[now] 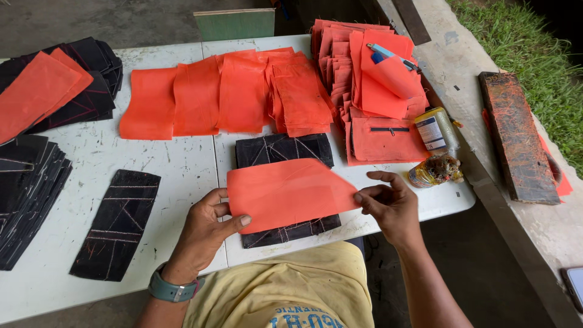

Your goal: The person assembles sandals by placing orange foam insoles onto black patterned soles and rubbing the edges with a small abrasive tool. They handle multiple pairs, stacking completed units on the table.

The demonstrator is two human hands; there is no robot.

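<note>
Left hand (203, 234) pinches lower left corner of orange fabric piece (288, 193), thumb on top. Right hand (388, 206) fingers closed on its right point. Piece held just over black stitched panel (282, 152) on white surface (182, 164). Right: orange pouch stack (364, 85), top pocket holding blue pen (388, 54); glue bottle (436, 130) beside.

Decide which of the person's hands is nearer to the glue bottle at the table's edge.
Right. The right hand pinches the orange fabric piece just below-left of the glue bottle; the left hand holds the piece's far end.
</note>
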